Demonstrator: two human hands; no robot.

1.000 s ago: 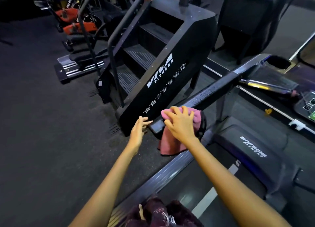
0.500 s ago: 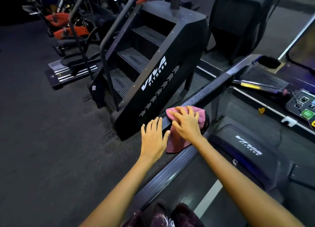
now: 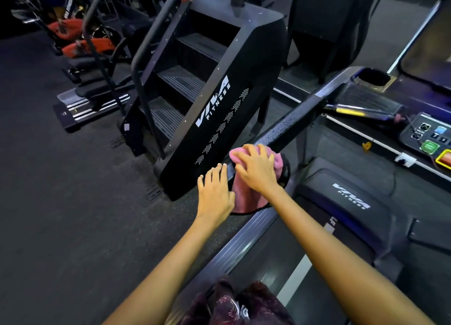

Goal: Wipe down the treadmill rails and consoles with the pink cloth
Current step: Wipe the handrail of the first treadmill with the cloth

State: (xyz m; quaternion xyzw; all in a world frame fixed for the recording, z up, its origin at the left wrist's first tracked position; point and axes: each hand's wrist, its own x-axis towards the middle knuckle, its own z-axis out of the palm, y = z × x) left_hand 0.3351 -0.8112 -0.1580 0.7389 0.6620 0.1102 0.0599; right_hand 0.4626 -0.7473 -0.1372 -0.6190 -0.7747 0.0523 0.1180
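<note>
This is a gym. A black stair-climber machine [image 3: 219,100] marked "VIVA FITNESS" stands beside a black treadmill [image 3: 341,202] with a button console [image 3: 429,136]. Orange exercise bikes [image 3: 80,39] line the dark rubber floor [image 3: 61,202].

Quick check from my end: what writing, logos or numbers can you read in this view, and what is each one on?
"VIVA FITNESS": on the side panel of the stair climber.
"VIVA FITNESS": on the treadmill's motor cover.
White lettering on a dark machine at far left: too small and dark to read.
Console buttons: coloured keys and symbols, too blurred to read.
Pink cloth under the right hand: no text.
</note>
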